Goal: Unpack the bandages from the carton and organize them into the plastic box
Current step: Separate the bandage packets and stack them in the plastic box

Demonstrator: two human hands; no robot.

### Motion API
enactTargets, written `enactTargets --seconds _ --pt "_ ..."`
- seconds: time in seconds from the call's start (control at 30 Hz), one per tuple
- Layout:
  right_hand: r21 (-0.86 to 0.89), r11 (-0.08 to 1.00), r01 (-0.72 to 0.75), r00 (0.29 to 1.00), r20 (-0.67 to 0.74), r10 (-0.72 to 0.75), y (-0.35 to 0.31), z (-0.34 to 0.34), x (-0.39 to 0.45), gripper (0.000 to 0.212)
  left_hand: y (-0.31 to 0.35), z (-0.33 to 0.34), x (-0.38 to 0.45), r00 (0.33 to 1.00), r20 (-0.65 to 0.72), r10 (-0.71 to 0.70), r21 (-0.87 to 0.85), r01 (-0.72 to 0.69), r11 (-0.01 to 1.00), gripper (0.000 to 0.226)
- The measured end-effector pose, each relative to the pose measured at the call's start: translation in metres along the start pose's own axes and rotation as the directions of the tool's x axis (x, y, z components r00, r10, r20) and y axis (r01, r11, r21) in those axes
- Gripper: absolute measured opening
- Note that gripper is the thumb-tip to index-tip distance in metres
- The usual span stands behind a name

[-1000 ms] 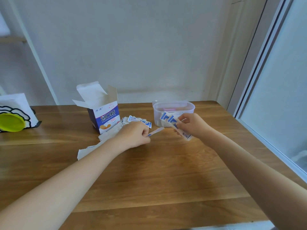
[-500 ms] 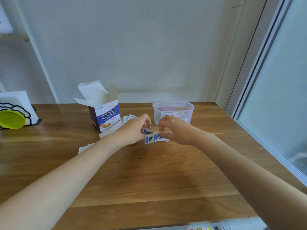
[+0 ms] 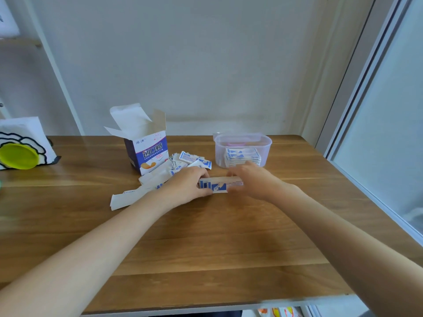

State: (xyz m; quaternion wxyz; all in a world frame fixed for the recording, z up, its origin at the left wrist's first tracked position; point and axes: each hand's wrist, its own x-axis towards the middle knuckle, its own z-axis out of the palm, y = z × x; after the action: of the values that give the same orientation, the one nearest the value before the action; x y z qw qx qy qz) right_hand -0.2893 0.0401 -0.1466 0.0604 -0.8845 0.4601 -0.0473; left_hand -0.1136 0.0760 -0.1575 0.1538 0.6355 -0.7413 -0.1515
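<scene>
Both grips pinch flat paper bandage strip [image 3: 215, 185] | left hand [image 3: 187, 187] | right hand [image 3: 249, 179] | wood-grain table [image 3: 206, 236]

Soft, even daylight enters from the window [image 3: 393, 124] on the right, leaving the scene bright without harsh glare. Faint, diffuse shadows lie under both forearms on the wooden surface [image 3: 206, 248]. The right hand [image 3: 254, 179] is smeared by motion blur. Wide-angle distortion bends the window frame and wall edges outward.
</scene>
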Motion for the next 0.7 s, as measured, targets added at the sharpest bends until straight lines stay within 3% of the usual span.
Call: enactTargets --seconds 0.07,0.2,0.3,0.4,0.5,0.6,0.7 --pt "-0.010 0.999 -0.049 0.997 0.051 0.049 0.013 -0.005 -0.003 0.035 0.002 0.002 0.001 1.000 -0.008 0.007 -0.020 -0.007 1.000 0.021" --pt "0.138 0.984 -0.114 0.992 0.075 0.105 0.025 -0.010 -0.009 0.025 0.005 0.006 0.002 0.999 0.007 0.053 -0.024 -0.052 0.998 0.013" --pt "0.235 0.967 -0.096 0.994 0.065 0.083 0.021 -0.005 -0.009 0.021 0.008 0.009 0.004 0.998 -0.001 0.067 -0.025 -0.067 0.997 0.002" --pt "0.271 0.960 -0.066 0.998 0.019 0.064 0.017 -0.002 -0.007 0.018 0.007 0.009 0.004 0.998 -0.056 0.031 -0.077 -0.036 0.996 0.005" --pt "0.147 0.989 -0.009 0.996 -0.091 0.022 0.016 0.000 -0.008 0.022 0.003 0.009 0.002 0.995 -0.099 -0.029 -0.119 0.017 0.993 0.023" --pt "0.009 1.000 0.026 0.990 -0.138 -0.024 0.014 0.011 -0.009 0.025 0.004 0.011 -0.003 0.995 -0.102 -0.010 -0.021 0.008 1.000 0.037" --pt "0.002 0.999 0.052 0.984 -0.173 -0.051 0.014 0.018 -0.013 0.026 0.004 0.013 -0.008 0.991 -0.128 0.025 0.062 -0.017 0.998 0.040"
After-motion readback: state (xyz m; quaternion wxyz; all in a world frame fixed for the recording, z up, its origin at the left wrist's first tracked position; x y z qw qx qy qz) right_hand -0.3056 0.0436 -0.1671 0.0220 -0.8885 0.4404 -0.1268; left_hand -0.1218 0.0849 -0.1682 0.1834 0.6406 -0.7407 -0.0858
